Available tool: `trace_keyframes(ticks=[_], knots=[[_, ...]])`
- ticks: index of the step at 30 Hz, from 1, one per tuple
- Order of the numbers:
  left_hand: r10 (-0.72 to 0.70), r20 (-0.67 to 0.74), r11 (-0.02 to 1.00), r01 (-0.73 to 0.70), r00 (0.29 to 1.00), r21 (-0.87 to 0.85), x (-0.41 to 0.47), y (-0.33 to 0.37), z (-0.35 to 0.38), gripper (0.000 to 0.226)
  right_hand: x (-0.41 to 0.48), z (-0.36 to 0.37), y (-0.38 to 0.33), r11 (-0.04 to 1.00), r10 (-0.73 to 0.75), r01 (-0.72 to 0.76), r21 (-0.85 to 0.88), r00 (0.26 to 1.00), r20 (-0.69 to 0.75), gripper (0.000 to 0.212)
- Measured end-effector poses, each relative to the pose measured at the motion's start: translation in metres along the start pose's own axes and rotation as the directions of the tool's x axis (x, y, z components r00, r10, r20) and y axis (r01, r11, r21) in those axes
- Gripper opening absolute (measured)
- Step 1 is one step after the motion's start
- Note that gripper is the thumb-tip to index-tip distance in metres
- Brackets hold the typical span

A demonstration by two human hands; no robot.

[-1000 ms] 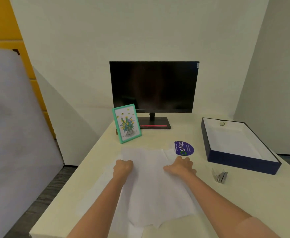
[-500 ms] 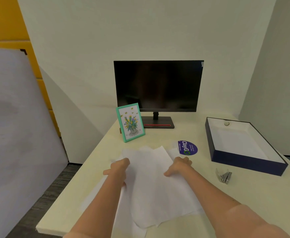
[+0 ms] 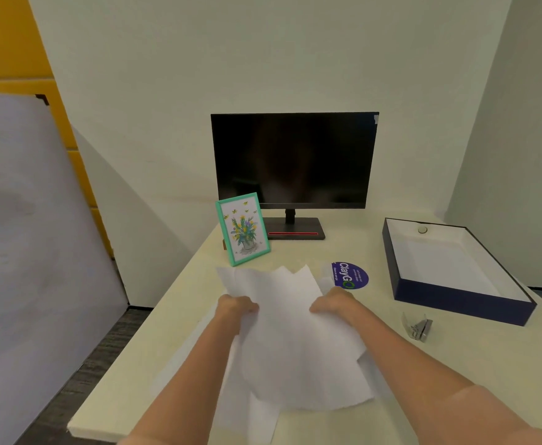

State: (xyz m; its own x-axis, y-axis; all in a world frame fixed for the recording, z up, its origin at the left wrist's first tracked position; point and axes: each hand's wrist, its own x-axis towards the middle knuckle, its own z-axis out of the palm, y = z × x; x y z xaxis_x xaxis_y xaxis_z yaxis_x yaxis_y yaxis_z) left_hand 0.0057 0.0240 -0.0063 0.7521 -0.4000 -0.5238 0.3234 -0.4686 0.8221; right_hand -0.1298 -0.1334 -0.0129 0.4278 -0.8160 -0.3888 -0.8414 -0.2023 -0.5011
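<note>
Several white paper sheets (image 3: 290,335) are fanned out and overlapping in the middle of the pale desk (image 3: 456,380). My left hand (image 3: 235,307) grips the left side of the stack, and my right hand (image 3: 333,304) grips its right side. The far corners of the sheets stick up off the desk between my hands. A lower sheet still lies flat at the near edge.
A dark monitor (image 3: 295,160) stands at the back, with a teal-framed flower picture (image 3: 243,229) leaning beside it. A purple round sticker (image 3: 349,275) lies right of the sheets. An open navy box (image 3: 452,293) and a metal clip (image 3: 419,327) are at right. A white board (image 3: 32,252) leans at left.
Both hands went from pressing on the flat sheets to gripping their sides. The far edges of the sheets have lifted off the desk and bunched closer together.
</note>
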Motion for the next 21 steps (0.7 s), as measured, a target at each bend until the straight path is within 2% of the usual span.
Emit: trace_keyframes(ticks=[2,5,7,9,11,14,17,21], knots=[[0.019,0.046,0.997,-0.023,0.999,0.076,0.011,0.008,-0.013,0.070,-0.014,-0.010,-0.002,0.995,-0.017,0.014,0.096,1.000,0.025,0.044],[0.075,0.033,0.970,-0.080,0.997,0.229,0.029,0.015,-0.031,0.066,-0.030,-0.022,-0.003,0.981,-0.015,-0.012,0.193,0.990,0.141,0.022],[0.121,0.023,0.933,-0.121,0.992,0.338,0.034,0.020,-0.037,0.066,-0.038,-0.022,-0.002,0.980,0.006,-0.051,0.193,0.974,0.225,0.018],[0.117,-0.022,0.868,-0.091,0.993,0.488,0.036,0.020,-0.036,0.057,-0.042,-0.014,-0.003,0.974,0.033,-0.096,0.206,0.956,0.290,0.016],[0.118,-0.096,0.779,-0.032,0.988,0.626,0.034,0.015,-0.033,0.049,-0.045,-0.003,-0.004,0.961,0.045,-0.126,0.246,0.951,0.307,0.015],[0.162,-0.140,0.676,-0.006,0.977,0.737,0.023,0.005,-0.025,0.040,-0.052,0.010,-0.010,0.925,0.017,-0.116,0.361,0.964,0.265,0.011],[0.165,-0.154,0.646,0.011,0.974,0.763,0.025,-0.004,-0.018,0.037,-0.046,0.017,-0.012,0.924,-0.033,-0.039,0.379,0.983,0.183,0.042],[0.168,-0.173,0.649,0.023,0.970,0.760,0.030,-0.006,-0.017,0.037,-0.050,0.017,-0.017,0.912,-0.032,-0.051,0.408,0.980,0.196,0.052]])
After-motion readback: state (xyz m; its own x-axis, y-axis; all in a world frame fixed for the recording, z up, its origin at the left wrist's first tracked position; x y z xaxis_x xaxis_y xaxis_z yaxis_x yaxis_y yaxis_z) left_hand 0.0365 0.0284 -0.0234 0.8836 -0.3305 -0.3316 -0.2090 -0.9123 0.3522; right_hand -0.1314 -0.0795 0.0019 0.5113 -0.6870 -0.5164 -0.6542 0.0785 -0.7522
